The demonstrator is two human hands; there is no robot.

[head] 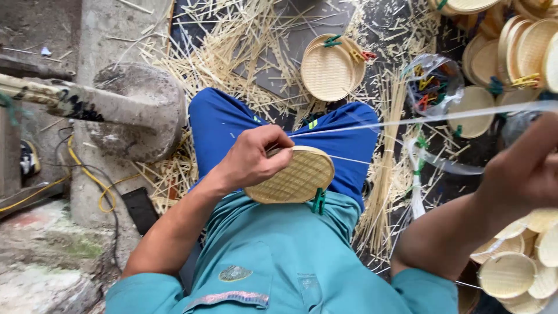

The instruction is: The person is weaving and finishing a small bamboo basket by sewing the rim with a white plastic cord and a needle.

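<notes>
Round woven bamboo tray (293, 177), resting on the lap over blue trousers (232, 125), just above the hem of a teal shirt (273, 256). Pinched at its upper left rim by the left hand (253, 157), fingers curled shut over the edge, thumb side hiding part of the rim. Clipped at the tray's lower right edge with a green clip (318, 201). Thin pale strip (407, 123) stretched taut from the tray's upper rim, up and to the right, toward the right hand (523, 168). Right hand well to the right of the tray, raised close to the camera and blurred (fingertips cut off by the frame edge, so grip impossible to tell). Beyond the tray, further from the body, a stack of similar trays (331, 70) with coloured clips, lying on scattered bamboo splints (232, 52). To the tray's right, a clear bag of clips (433, 84); lower right, more finished trays (514, 270), partly cut off.
</notes>
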